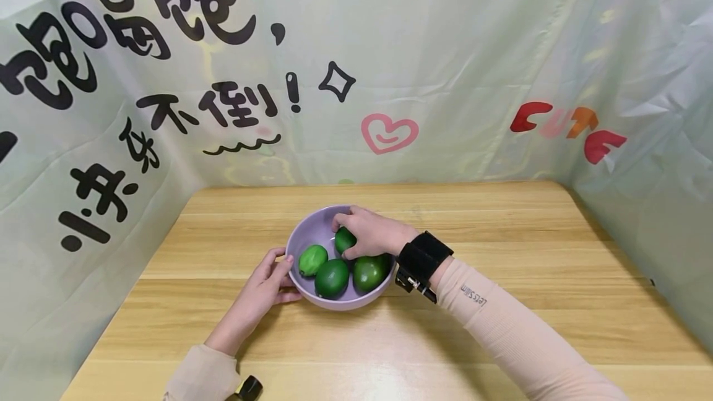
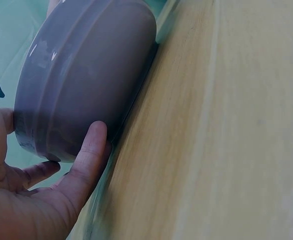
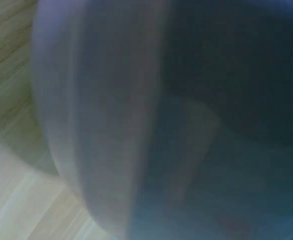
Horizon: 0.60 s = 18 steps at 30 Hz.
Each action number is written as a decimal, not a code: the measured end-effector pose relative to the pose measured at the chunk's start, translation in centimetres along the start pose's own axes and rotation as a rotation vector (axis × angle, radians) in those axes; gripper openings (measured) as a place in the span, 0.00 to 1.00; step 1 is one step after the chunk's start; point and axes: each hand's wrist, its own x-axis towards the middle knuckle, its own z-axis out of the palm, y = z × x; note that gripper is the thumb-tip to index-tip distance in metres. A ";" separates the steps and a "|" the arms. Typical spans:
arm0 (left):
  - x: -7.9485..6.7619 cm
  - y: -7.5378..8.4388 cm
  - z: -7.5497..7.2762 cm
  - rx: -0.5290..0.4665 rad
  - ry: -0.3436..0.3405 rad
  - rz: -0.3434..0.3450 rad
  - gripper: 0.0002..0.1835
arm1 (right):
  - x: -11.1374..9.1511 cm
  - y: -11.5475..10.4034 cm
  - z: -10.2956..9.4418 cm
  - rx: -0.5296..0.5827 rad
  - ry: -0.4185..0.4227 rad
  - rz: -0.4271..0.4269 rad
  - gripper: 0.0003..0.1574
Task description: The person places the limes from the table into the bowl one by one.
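A light purple bowl (image 1: 340,304) stands on the table with several green fruits in it. My left hand (image 1: 266,286) grips its left side, thumb at the rim and the other fingers against the outer wall. In the left wrist view, a finger (image 2: 92,145) presses low on the bowl wall (image 2: 86,75). My right hand (image 1: 374,232) reaches over the far right rim, fingers and thumb curled round a dark green fruit (image 1: 345,240), partly hidden by the hand. Nearby lie a bright green lime (image 1: 313,260), a dark green avocado (image 1: 332,278) and another avocado (image 1: 369,275).
The wooden table (image 1: 501,240) runs back to a pale printed curtain (image 1: 445,48) that also closes both sides. A black strap (image 1: 426,258) with a camera sits on the right wrist. The right wrist view is blurred, mostly bowl wall.
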 end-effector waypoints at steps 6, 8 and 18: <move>0.0 0.0 0.0 0.000 -0.003 -0.001 0.22 | 0.0 -0.2 0.0 -0.031 -0.019 0.011 0.31; 0.0 0.0 -0.1 0.000 -0.005 0.001 0.23 | -0.1 -0.2 0.0 -0.028 -0.020 0.015 0.31; -0.1 0.1 -0.1 -0.002 -0.007 0.001 0.23 | -0.1 -0.2 0.2 -0.019 -0.017 0.040 0.31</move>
